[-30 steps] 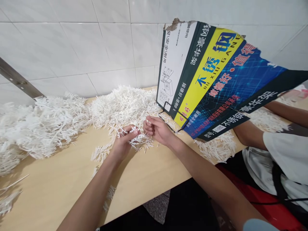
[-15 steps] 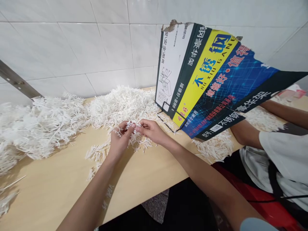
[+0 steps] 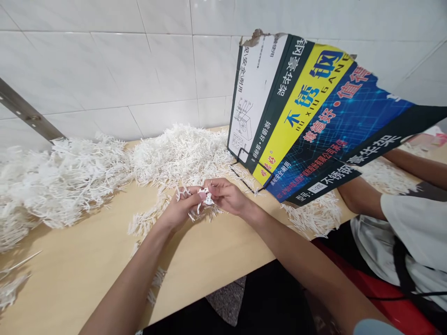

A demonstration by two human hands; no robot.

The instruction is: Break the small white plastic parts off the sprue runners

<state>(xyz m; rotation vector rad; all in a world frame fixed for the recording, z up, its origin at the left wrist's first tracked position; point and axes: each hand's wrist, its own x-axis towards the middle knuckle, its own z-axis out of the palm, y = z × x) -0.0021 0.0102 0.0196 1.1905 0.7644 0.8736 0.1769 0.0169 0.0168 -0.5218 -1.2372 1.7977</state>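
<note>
Both hands meet over the near edge of a heap of thin white branching pieces. My left hand is closed around a small bunch of white branched plastic pieces, with some tips poking out above its fingers. Against it, my right hand pinches the same bunch between thumb and fingers. The exact shape of the held pieces is partly hidden by the fingers. Loose white bits lie on the table beside and below my left hand.
A larger white tangled heap spreads along the wall at left. A printed cardboard sheet stands upright at right, with a black wire loop at its foot. Beyond it is another person's arm. The wooden table ends near my lap.
Both hands have shifted slightly right and toward me, and the fingers have turned around the white bunch. More of the bunch now shows between the thumbs.
</note>
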